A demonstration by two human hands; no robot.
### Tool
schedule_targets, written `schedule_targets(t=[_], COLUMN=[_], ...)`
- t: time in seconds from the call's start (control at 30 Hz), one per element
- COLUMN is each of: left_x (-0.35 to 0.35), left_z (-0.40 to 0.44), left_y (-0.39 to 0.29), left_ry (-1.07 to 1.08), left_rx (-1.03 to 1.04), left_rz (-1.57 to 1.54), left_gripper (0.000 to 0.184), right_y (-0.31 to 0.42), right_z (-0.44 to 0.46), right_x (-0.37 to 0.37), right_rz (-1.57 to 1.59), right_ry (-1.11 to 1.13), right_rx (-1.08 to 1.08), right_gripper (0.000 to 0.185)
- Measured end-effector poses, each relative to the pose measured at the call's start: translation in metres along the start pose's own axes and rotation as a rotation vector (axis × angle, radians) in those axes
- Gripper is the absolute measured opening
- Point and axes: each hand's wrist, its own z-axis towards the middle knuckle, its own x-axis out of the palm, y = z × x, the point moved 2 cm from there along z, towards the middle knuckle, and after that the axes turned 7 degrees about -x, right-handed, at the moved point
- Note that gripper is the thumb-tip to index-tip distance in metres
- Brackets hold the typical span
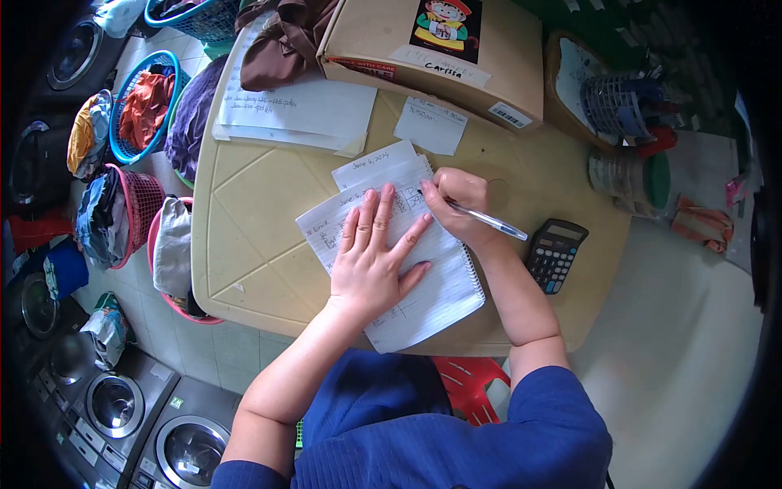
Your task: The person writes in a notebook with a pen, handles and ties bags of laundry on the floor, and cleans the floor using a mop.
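A spiral notebook [436, 281] with lined, handwritten pages lies tilted on the yellow table [261, 269]. My left hand [375, 253] rests flat on its page, fingers spread. Closed around a ballpoint pen [497, 224], my right hand [458, 202] sits at the notebook's upper right, the pen tip close to the writing. A loose paper slip dated June 2024 [376, 165] shows along the notebook's top edge. To the right of my right forearm is a black calculator [556, 255].
Behind the notebook stand a cardboard box [440, 49], a brown cloth bundle [285, 49], written sheets [301, 106] and a small note [430, 125]. Plastic baskets [721, 98] sit at right. Laundry baskets [147, 106] and washing machines [114, 403] line the left. A red chair [468, 383] is below.
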Motion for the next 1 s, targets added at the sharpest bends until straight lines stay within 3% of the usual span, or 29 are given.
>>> schedule_targets(t=[0.13,0.2,0.33,0.43,0.5,0.63,0.7,0.77,0.83,0.97,1.0], left_x=[-0.001,-0.002,0.000,-0.005,-0.007,-0.015,-0.024,-0.017,-0.004,0.047,0.069], left_z=[0.000,0.000,-0.001,-0.001,-0.003,-0.033,-0.071,-0.121,-0.172,-0.291,-0.322], left_y=[0.000,-0.001,-0.001,-0.001,0.000,0.021,0.042,0.076,0.112,0.153,0.158], left_ry=[0.003,-0.002,-0.002,-0.014,-0.038,-0.211,-0.400,-0.528,-0.648,-0.636,-0.528], left_rx=[0.000,0.001,-0.001,0.009,0.031,0.141,0.033,-0.250,-0.572,-0.893,-0.977], left_rz=[-0.002,-0.003,-0.003,-0.024,-0.075,-0.285,-0.287,-0.302,-0.403,-0.091,-0.151], left_gripper=[0.052,0.051,0.051,0.050,0.048,0.039,0.029,0.024,0.022,0.017,0.016], right_y=[0.002,-0.002,0.000,-0.006,-0.011,0.003,0.005,0.002,0.003,0.013,0.014], right_z=[0.002,-0.001,0.000,-0.002,-0.004,-0.001,-0.001,0.000,0.007,0.013,0.014], right_x=[-0.002,-0.001,-0.002,-0.006,-0.010,-0.003,-0.006,-0.006,-0.004,0.006,0.008], right_rz=[0.037,0.033,-0.010,0.077,0.508,0.439,0.342,0.251,-0.254,-0.140,-0.138], right_ry=[0.074,-0.042,-0.052,-0.005,-0.243,-0.330,-0.251,-0.172,-0.133,-0.077,-0.056], right_rx=[0.053,0.041,0.032,0.145,0.380,0.319,0.247,0.170,-0.128,0.011,-0.005], right_gripper=[0.027,0.028,0.027,0.026,0.026,0.022,0.023,0.026,0.026,0.021,0.021])
